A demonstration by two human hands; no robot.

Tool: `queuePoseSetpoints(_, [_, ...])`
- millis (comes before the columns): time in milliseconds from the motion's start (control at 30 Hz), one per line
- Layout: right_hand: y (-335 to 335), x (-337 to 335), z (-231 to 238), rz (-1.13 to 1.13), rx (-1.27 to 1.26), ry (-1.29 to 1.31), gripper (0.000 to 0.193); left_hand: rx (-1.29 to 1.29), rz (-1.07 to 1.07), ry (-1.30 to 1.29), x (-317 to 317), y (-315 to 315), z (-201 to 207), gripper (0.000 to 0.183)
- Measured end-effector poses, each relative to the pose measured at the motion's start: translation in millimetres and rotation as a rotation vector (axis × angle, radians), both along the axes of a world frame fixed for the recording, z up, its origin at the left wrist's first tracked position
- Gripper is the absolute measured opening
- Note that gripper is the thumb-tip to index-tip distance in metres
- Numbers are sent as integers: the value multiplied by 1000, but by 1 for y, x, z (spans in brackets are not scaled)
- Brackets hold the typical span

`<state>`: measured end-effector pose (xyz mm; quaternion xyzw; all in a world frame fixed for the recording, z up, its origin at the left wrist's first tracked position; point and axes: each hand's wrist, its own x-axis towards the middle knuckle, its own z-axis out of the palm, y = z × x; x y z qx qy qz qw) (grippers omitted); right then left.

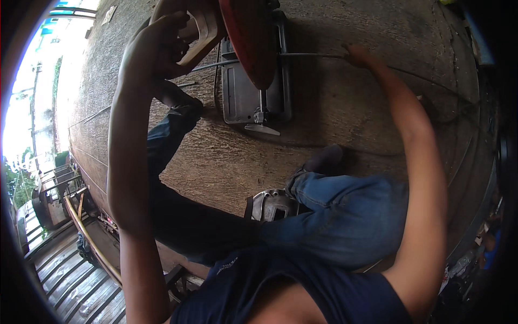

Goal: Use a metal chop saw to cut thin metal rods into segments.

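Note:
A cut-off saw with a red guard (247,40) stands on the ground in front of me, on a dark grey base (237,97). My left hand (171,40) is up at the saw's tan loop handle (208,35), its fingers curled round it. A thin metal rod (313,54) lies across the base under the guard and comes out on both sides. Out to the right, my right hand (359,55) grips the rod near its end with the fingers closed. The guard hides the middle of the rod and the disc. At the near end of the base sits a clamp crank (263,129).
My bent legs in blue jeans (345,216) flank the near ground. Between them lies a grey piece with a dark rectangular window (276,205). A dark cable (426,80) runs off right. Thin rods (97,114) lie at the left, and a ribbed metal surface (75,281) at lower left.

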<state>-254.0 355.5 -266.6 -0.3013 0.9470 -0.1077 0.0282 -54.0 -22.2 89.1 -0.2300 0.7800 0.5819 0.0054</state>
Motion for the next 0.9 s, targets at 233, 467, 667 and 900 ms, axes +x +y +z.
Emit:
queuePoseSetpoints(233, [9,-4,-10,54,143,-306,22,-93,-38,34,-22,-17,-2,34])
queuePoseSetpoints(467, [7,5,44,-2,-126,-218,24,-369,-290,138,-27,-48,0,38])
queuePoseSetpoints(667, [22,18,61,10,-293,-317,32,-376,-385,-108,-51,-47,15,40])
queuePoseSetpoints(900, [13,27,67,-137,-263,-348,31,-1128,-548,27,-39,-29,22,39])
